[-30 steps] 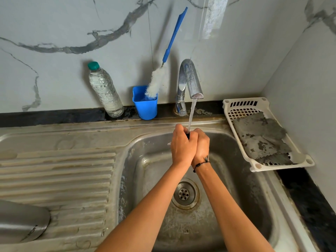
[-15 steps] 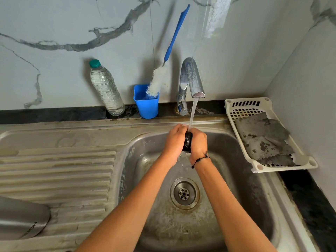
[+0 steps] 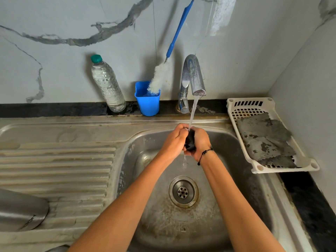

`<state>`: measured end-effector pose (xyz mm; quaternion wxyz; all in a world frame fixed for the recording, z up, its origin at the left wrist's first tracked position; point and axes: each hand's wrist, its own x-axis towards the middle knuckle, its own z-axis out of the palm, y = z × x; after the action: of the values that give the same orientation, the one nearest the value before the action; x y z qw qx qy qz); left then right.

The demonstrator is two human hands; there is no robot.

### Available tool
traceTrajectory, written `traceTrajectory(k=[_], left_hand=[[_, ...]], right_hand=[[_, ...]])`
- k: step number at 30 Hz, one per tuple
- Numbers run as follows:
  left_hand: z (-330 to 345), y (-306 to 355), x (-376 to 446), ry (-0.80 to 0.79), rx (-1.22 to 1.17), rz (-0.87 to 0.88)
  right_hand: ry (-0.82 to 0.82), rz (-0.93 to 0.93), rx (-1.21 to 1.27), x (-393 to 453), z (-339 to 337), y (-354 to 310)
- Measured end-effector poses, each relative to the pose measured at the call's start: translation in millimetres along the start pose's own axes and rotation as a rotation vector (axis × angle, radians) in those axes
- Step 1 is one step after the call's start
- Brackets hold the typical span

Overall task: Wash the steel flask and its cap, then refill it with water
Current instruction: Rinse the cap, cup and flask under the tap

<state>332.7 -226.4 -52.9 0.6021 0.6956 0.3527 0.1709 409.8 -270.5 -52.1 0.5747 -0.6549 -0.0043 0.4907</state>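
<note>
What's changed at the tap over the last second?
Both hands, left and right, have parted slightly, so the black cap they grip now shows between them under the stream. Tap still running; steel flask unmoved on the drainboard.

Soft, even daylight fills the scene, bright but not harsh. Shadows fall left of things on the far wall: the brush (image 3: 171, 51) throws a long grey streak there, and the plastic bottle (image 3: 107, 84) a faint one. A pale patch of glare sits high on the wall above the tap (image 3: 192, 77), whose chrome catches dull highlights. The sink (image 3: 236, 188) basin gleams weakly along its rim. Focus is crisp at centre; the stream of water shows slight motion blur. Wide-angle bending curves the counter edge and the wall at the right, and the near left corner goes soft.
</note>
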Motion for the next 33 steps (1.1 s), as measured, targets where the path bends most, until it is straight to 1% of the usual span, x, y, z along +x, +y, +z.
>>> traceTrajectory(k=[2,4,7,9,11,13,15,16,18,20,23,25,27,28,30,31,32,33], left_hand=[[1.3,2.4,2.4,0.004,-0.001,-0.019],[2.8,3.5,5.9,0.049,-0.021,-0.051],[7.5,-0.2,12.9,0.217,-0.047,-0.113],[11.2,-5.8,18.2,0.346,-0.145,-0.180],[11.7,-9.4,21.9,0.463,-0.274,-0.278],[8.1,-11.9,26.3,0.524,-0.407,-0.336],[5.3,-11.7,27.1,0.514,-0.495,-0.352],[5.6,-9.9,25.2,0.481,-0.510,-0.340],[9.0,-4.8,19.3,0.382,-0.530,-0.269],[10.9,0.1,13.5,0.319,-0.496,-0.146],[8.3,2.0,9.3,0.300,-0.354,0.047],[7.7,-0.4,4.8,0.297,-0.218,0.166],[8.8,-7.5,-0.9,0.282,-0.104,0.294],[7.5,-11.1,-3.0,0.291,-0.030,0.367],[3.4,-19.3,-2.0,0.321,0.192,0.511],[2.2,-21.6,0.3,0.357,0.285,0.549],[2.2,-20.5,1.4,0.407,0.347,0.547],[3.1,-17.9,2.8,0.466,0.370,0.507]], right_hand=[[-0.013,-0.001,-0.061,-0.7,-2.0,-3.3],[-0.063,0.016,-0.105,-2.3,-2.3,-5.0],[-0.175,0.048,-0.040,-0.6,0.1,-2.8],[-0.193,0.030,0.011,0.6,4.9,1.1],[-0.142,-0.041,0.036,-2.1,12.6,7.2],[-0.060,-0.146,0.053,-5.4,19.5,14.8],[0.004,-0.272,-0.013,-5.5,22.3,20.1],[0.039,-0.330,-0.055,-5.1,22.6,20.1],[0.138,-0.434,-0.154,-3.7,21.7,15.8],[0.209,-0.531,-0.251,-4.4,21.9,11.4],[0.258,-0.624,-0.330,-9.8,22.2,10.3],[0.285,-0.642,-0.366,-9.5,20.0,10.8],[0.269,-0.573,-0.358,-5.9,15.9,6.8],[0.233,-0.494,-0.340,-4.3,13.5,4.6],[0.121,-0.285,-0.245,-6.2,10.9,2.3],[0.082,-0.211,-0.208,-7.8,10.3,2.5],[0.077,-0.188,-0.208,-8.8,10.5,3.2],[0.099,-0.211,-0.236,-8.5,10.7,3.3]])
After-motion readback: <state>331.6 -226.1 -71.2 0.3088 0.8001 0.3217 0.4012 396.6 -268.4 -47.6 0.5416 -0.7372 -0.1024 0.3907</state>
